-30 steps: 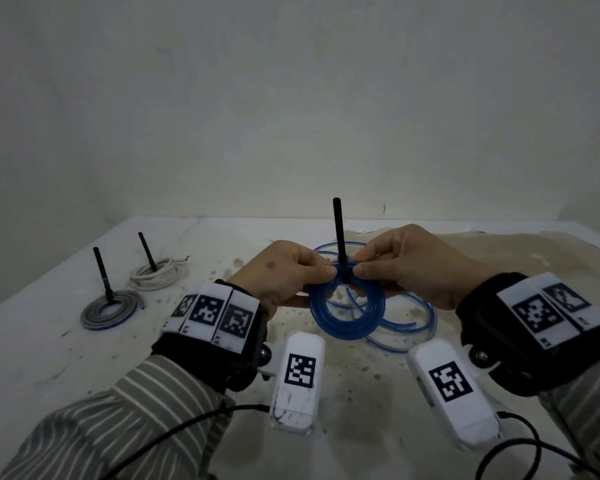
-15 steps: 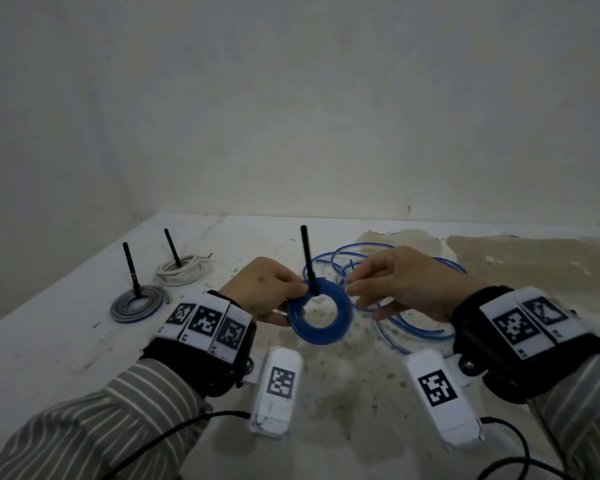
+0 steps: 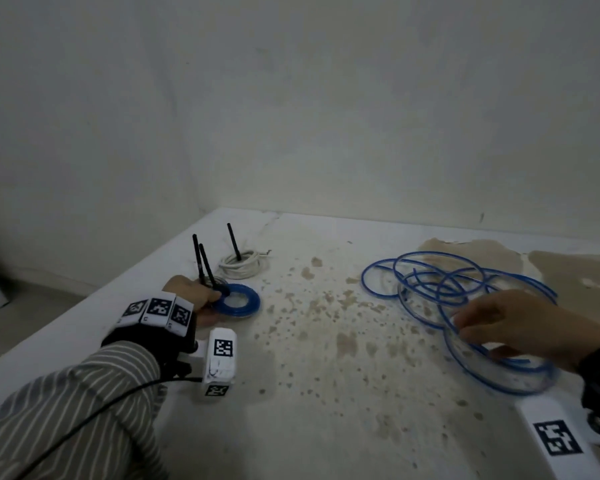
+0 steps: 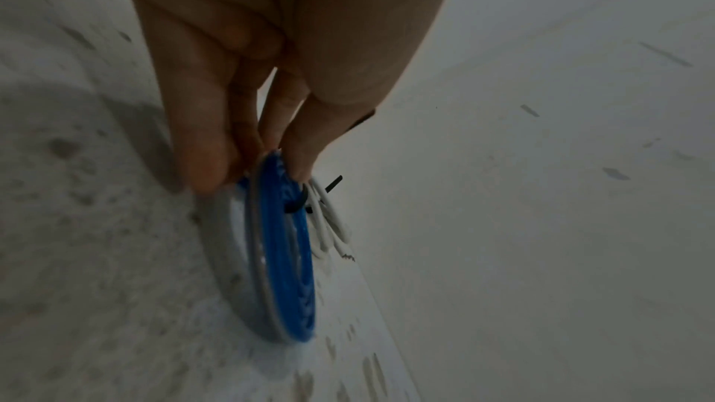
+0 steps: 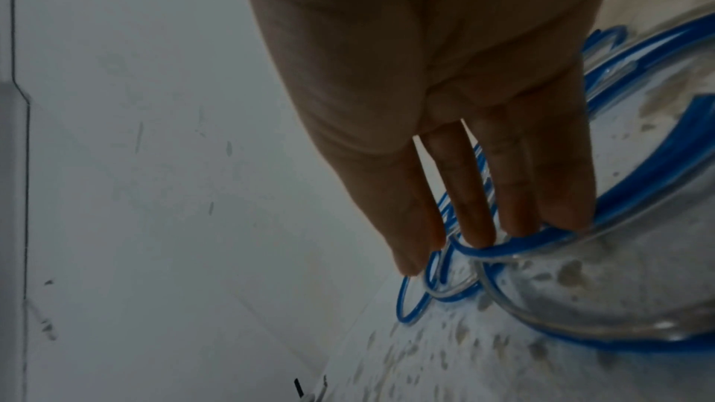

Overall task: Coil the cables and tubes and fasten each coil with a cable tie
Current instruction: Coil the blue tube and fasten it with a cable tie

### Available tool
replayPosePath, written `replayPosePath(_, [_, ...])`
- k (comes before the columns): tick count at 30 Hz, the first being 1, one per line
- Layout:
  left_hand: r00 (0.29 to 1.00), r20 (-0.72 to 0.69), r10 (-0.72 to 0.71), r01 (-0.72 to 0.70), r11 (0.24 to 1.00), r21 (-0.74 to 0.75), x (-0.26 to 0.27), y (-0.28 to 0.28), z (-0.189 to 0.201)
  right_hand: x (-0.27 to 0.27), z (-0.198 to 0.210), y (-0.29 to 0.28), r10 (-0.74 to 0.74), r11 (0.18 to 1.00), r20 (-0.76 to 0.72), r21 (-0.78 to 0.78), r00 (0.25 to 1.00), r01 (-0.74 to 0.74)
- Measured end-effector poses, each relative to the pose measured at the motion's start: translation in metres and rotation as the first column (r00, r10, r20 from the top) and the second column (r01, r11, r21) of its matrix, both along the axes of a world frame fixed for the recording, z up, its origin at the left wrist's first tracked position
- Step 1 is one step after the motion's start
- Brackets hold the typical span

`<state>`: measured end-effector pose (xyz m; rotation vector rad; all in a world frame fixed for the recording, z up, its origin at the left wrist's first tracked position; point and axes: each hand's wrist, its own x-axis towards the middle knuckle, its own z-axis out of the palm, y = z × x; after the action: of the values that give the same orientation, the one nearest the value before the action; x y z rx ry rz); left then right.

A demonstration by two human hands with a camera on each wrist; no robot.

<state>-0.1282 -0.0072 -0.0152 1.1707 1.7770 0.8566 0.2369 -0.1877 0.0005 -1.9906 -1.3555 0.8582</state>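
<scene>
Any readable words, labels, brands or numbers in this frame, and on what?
No readable words, brands or numbers.
Left wristband: black-and-white square marker codes only; tiny marks under them too small to read.
White wrist camera housings: marker codes only.
Wrist views: no text.

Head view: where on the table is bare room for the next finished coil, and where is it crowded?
Bare table lies between the blue coil in the left hand and the loose blue tubing under the right hand, and along the near edge. Crowded: the far left, where the white coil and a grey coil sit close by, and the tubing's sprawl at right.
</scene>
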Motion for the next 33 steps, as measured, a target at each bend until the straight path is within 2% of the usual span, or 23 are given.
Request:
replayPosePath(3, [0.996,-0.059,-0.064,0.061,0.997,-0.049,0.004,-0.003,-0.002,-0.001,-0.004,0.000,0.031,0.999,0.060,-0.026,0.998,-0.030])
replayPosePath(6, [0.982,-0.128,-0.137,0.135,0.991,-0.020,0.010,-0.006,-0.002,-0.003,-0.008,0.000,0.049,0.998,0.093,-0.044,0.994,-0.046])
replayPosePath(13, [0.967,-0.069,-0.244,0.245,0.969,0.008,0.021,-0.007,0.001,-0.002,-0.012,-0.001,0.107,0.993,0.183,-0.059,0.977,-0.098])
replayPosePath(16, [0.928,-0.155,-0.339,0.342,0.940,-0.011,0.026,-0.004,0.002,0.000,-0.016,-0.001,0.118,0.992,0.250,-0.069,0.961,-0.104])
replayPosePath(20, [0.864,-0.253,-0.435,0.426,0.900,-0.094,0.038,-0.005,0.004,0.003,-0.018,-0.001,0.133,0.991,0.249,-0.064,0.959,-0.120])
replayPosePath(24, [0.862,-0.182,-0.474,0.453,0.880,-0.146,0.049,0.001,0.004,0.005,-0.019,0.000,0.123,0.992,0.223,-0.032,0.967,-0.119])
replayPosePath(28, [0.870,-0.155,-0.468,0.465,0.883,-0.062,0.059,0.007,0.003,0.009,-0.020,0.001,0.127,0.992,0.298,-0.021,0.946,-0.127])
replayPosePath(33, [0.808,-0.292,-0.512,0.519,0.853,-0.061,0.064,0.011,0.005,0.014,-0.018,-0.002,0.072,0.997,0.334,-0.020,0.940,-0.069])
